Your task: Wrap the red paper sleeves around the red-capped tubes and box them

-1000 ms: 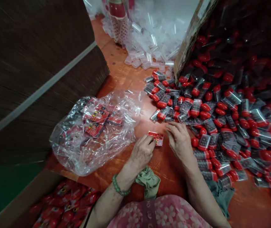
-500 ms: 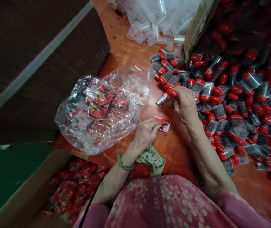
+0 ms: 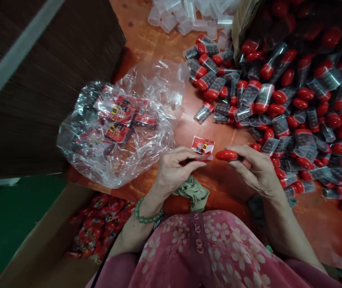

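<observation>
Between the thumb and fingers of my left hand [image 3: 178, 164] is a small red printed packet [image 3: 204, 157], seen nearly edge-on. Behind it on the table lies a red printed card [image 3: 200, 144]. My right hand [image 3: 256, 166] grips a small container by its body, the rounded red cap [image 3: 226, 155] pointing left toward the packet; my fingers cover most of the body. A short gap separates the two hands. To the left, a clear plastic bag [image 3: 156, 148] holds several more red printed packets [image 3: 120, 116].
Many red-capped clear containers [image 3: 251, 93] are heaped at right, spilling from a cardboard box [image 3: 239, 36]. Clear tubes [image 3: 185, 16] lie at the back. A green cloth [image 3: 195, 196] rests near my body. Below left, a carton [image 3: 43, 228] contains finished-looking red packs [image 3: 96, 224].
My right hand has come down and toward me from the heap, bringing one red-capped container. My left hand has lifted the red packet slightly, tilting it, and the card behind shows more.
</observation>
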{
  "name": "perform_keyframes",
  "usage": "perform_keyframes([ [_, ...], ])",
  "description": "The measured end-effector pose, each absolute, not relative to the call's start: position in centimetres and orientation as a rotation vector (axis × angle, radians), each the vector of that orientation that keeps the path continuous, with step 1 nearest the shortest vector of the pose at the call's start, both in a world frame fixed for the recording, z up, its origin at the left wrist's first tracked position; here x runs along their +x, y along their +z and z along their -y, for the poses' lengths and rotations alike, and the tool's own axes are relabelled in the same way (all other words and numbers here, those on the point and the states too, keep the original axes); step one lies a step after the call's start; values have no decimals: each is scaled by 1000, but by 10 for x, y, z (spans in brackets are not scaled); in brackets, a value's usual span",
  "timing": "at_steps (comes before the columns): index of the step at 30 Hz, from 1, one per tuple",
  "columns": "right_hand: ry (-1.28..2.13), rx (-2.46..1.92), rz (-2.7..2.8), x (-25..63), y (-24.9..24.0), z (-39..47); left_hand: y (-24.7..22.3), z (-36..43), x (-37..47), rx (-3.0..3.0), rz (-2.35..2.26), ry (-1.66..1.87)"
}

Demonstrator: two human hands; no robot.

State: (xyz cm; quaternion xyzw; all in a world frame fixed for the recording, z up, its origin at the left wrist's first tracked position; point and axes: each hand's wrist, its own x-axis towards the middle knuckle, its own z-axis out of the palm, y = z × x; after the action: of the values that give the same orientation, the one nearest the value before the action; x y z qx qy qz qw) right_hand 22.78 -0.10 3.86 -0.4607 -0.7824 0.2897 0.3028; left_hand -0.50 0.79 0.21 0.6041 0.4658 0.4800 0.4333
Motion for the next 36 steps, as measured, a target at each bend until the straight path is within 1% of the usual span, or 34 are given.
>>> perform_keyframes([
  [4,736,-1096,2279,222,43,2,2,-1,-8,1627,-1092,1221],
  [9,722,-1122,2484,223,48,2,-1,3,-11,1699,-1096,1200],
  [20,1016,-1200,2749,217,47,-6,-6,11,-13,1884,-1061,940],
  [25,1128,-1121,2719,215,51,-12,-6,10,-14,1929,-1056,831],
  [30,1293,-1164,2544,215,47,-14,-5,8,-14,1879,-996,799],
  [36,1411,-1134,2418,210,38,-12,-2,8,-14,1707,-1014,597],
])
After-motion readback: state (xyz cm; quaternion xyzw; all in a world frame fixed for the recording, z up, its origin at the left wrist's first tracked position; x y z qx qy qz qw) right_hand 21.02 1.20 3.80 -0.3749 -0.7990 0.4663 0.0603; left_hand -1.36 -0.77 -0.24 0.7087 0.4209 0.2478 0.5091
